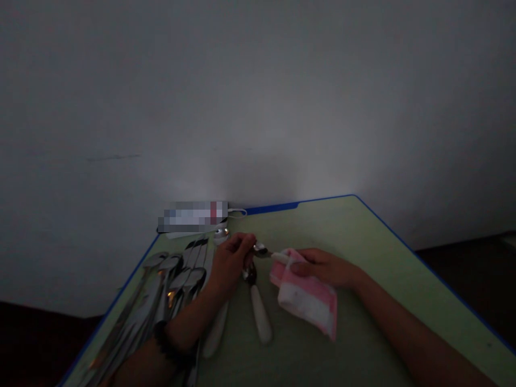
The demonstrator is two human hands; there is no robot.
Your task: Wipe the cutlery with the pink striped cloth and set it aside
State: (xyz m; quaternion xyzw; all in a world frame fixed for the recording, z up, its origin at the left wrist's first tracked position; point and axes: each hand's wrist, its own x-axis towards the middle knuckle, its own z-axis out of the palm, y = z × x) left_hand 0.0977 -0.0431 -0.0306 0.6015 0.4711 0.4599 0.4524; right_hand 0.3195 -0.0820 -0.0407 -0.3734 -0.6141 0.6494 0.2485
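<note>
Spoon spans both hands: left hand pinches bowl, right hand clamps pink cloth round handle.

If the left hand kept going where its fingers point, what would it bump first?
Likely the spoon by the left hand, then the pink cloth the right hand holds; depth is unclear.

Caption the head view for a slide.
Left hand holds a spoon; right hand pinches a pink-and-white cloth around its handle, above a green table.
</note>
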